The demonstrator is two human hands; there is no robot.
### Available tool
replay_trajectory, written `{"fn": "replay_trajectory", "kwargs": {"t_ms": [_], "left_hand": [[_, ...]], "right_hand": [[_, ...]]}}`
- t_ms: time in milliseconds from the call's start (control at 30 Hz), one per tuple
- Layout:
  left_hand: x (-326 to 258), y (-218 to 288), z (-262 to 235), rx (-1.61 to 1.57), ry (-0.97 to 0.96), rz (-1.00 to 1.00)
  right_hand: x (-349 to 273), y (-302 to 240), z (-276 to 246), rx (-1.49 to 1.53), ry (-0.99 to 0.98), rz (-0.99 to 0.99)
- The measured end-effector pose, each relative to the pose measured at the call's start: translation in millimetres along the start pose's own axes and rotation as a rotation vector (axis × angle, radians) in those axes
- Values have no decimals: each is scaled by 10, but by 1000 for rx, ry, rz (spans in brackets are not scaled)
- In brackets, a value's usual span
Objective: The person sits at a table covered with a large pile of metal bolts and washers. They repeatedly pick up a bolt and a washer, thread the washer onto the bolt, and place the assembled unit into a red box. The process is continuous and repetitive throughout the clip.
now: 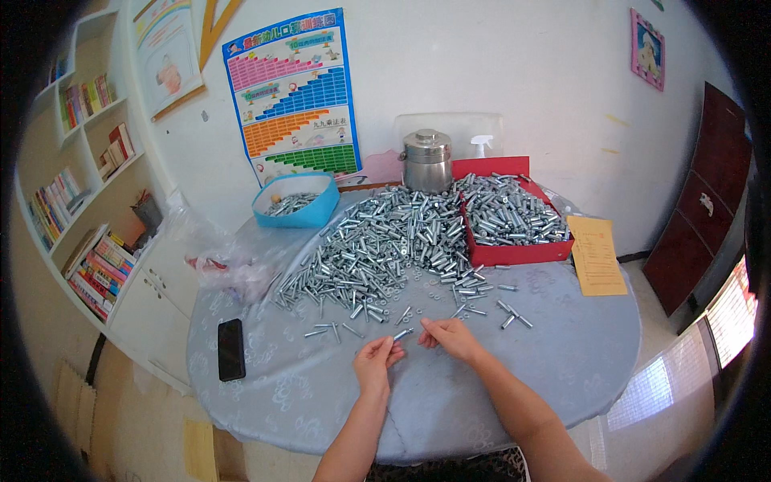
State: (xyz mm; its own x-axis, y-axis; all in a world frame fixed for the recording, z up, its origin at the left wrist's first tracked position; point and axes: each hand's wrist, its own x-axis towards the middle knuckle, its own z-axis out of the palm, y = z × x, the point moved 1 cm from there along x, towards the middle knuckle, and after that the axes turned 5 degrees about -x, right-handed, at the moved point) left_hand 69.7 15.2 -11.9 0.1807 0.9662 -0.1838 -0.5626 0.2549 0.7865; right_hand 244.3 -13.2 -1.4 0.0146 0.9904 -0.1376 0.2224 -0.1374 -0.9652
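Note:
Over the near middle of the table, my left hand [374, 363] pinches a silvery anchor bolt [403, 334] between thumb and fingertips, its free end tilted up to the right. Just right of that end, my right hand [448, 337] is closed in a pinch. Whatever its fingertips hold, if anything, is too small to make out. Beyond both hands spreads a large heap of metal bolts and sleeves [361, 249]. Small washers [434, 296] lie loose at its near edge, with several stray bolts [514, 315] to the right.
A red box [514, 254] full of metal sleeves stands back right, beside a steel canister [427, 162]. Back left is a blue container [299, 215] of metal parts. A black phone [231, 350] lies left; a yellow paper [597, 257] overhangs the right edge of the cloth-covered table [297, 402].

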Motion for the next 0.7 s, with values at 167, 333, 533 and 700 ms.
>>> {"fn": "replay_trajectory", "kwargs": {"t_ms": [167,333,533,700], "left_hand": [[-8,-11,-8,66,-33,2],[-41,-8,73,214,-129,172],[-90,-1,164,175,-173,260],[-46,-33,124,173,-139,112]], "right_hand": [[-67,-160,95,93,35,-100],[-26,-79,15,269,-29,-64],[40,-169,-406,404,367,-257],[263,-232,-1376,52,1010,-479]]}}
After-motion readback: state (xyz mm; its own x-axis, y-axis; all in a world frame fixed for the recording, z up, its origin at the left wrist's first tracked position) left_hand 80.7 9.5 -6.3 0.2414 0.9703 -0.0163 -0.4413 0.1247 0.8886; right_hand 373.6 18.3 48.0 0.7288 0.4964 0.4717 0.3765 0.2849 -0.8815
